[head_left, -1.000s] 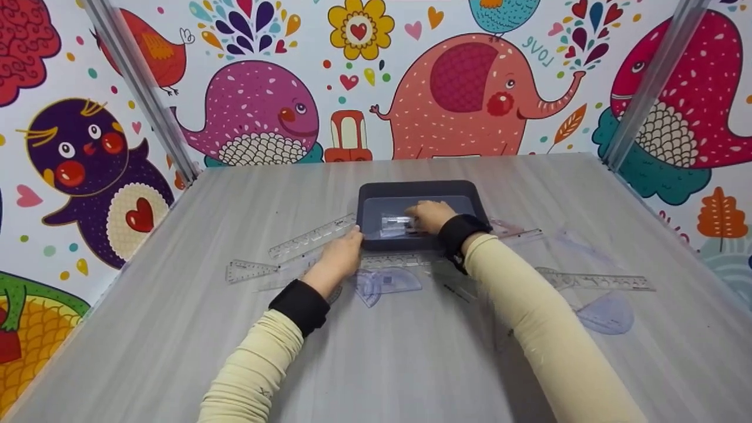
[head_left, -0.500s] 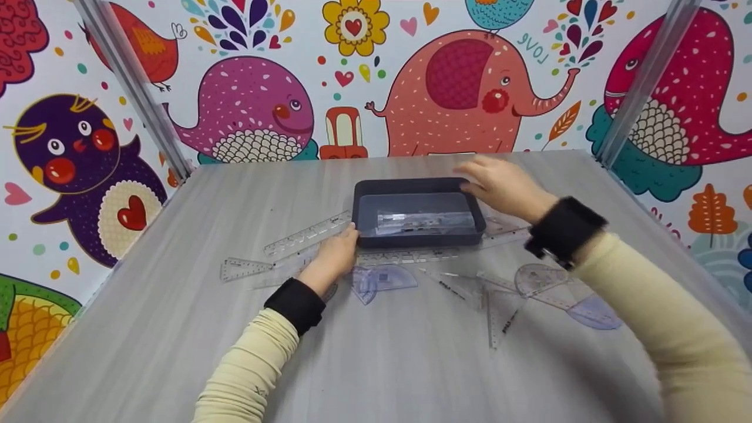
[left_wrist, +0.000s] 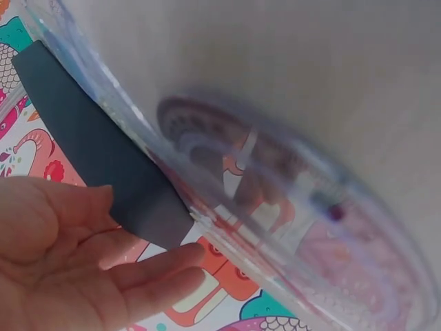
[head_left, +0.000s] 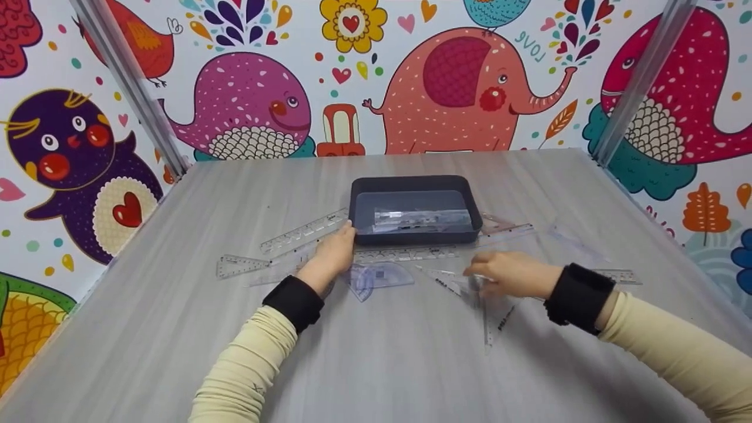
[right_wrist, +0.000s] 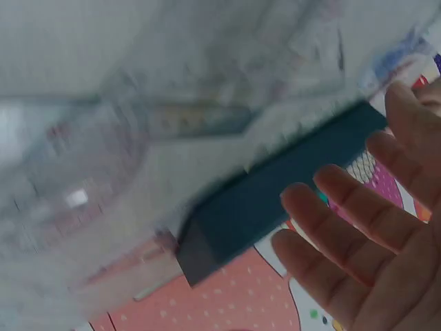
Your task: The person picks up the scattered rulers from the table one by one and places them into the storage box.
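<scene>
A dark grey rectangular tray (head_left: 417,239) stands towards the back of the table, with clear plastic rulers (head_left: 420,218) lying in it. My left hand (head_left: 335,252) is at its front left corner; in the left wrist view the thumb (left_wrist: 100,200) lies against the tray's wall and the index finger passes behind it. My right hand (head_left: 511,273) hovers over clear set squares (head_left: 442,283) right of the middle, its fingers loosely bent and apart. Nothing shows between those fingers (right_wrist: 310,207) in the right wrist view.
Several clear drawing tools lie round the tray: a long ruler (head_left: 302,232) on the left, another ruler (head_left: 405,254) in front, bluish protractors (head_left: 385,274) near the left hand, and a small triangular piece (head_left: 241,266) at far left. A patterned wall (head_left: 364,76) stands behind the table.
My right hand has left the inside of the tray, swung out over its right rim and come down nearer, over the set squares. The rulers stay in the tray. My left hand keeps its place.
</scene>
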The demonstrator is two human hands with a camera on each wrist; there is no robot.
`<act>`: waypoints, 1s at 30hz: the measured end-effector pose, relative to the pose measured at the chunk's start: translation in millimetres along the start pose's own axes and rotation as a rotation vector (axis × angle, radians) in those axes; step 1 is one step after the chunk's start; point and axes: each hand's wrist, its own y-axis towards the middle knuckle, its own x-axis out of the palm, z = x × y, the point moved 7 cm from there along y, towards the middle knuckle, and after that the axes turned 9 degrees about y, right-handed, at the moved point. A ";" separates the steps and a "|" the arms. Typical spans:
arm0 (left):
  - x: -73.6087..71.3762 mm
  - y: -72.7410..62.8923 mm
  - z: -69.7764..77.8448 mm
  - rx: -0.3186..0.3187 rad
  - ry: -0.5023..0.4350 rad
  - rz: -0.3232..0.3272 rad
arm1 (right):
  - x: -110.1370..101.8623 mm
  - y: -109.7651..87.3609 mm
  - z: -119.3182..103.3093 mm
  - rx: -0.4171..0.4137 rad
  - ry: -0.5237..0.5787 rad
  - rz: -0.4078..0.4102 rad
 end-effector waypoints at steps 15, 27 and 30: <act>1.6 0.7 -0.6 -0.009 0.006 0.004 | 29.6 1.0 12.0 0.067 0.062 -0.156; 1.1 -0.2 0.7 -0.005 0.004 0.033 | 29.6 24.4 26.0 0.072 0.195 0.003; 1.9 1.1 -0.3 -0.014 -0.001 0.024 | 30.6 28.9 28.2 0.076 0.146 0.022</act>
